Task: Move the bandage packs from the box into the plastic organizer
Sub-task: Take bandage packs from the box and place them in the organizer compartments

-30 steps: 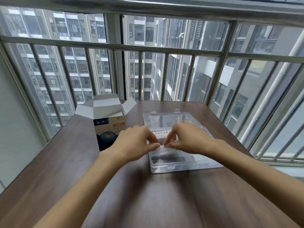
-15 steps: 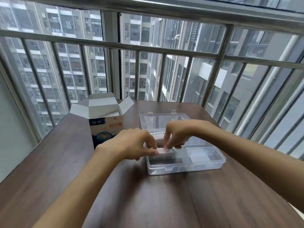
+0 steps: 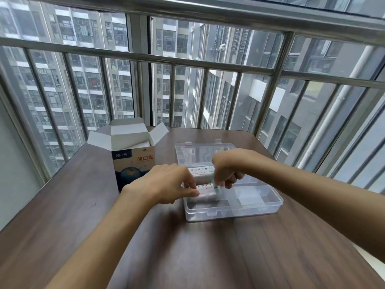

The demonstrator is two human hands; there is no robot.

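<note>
My left hand [image 3: 166,182] and right hand [image 3: 226,171] pinch the ends of a light, soft bandage pack [image 3: 206,191] inside the plastic organizer [image 3: 260,207].

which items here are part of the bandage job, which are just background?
Job:
- open cardboard bandage box
- clear plastic organizer, lid open
- white bandage pack, pinched by left hand and right hand
- second pack behind it in the organizer

Background:
- dark wood table
- metal window railing

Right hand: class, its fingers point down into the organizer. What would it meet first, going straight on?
Probably the bandage pack that the right hand already pinches, then the plastic organizer floor beneath; depth is unclear.
</note>
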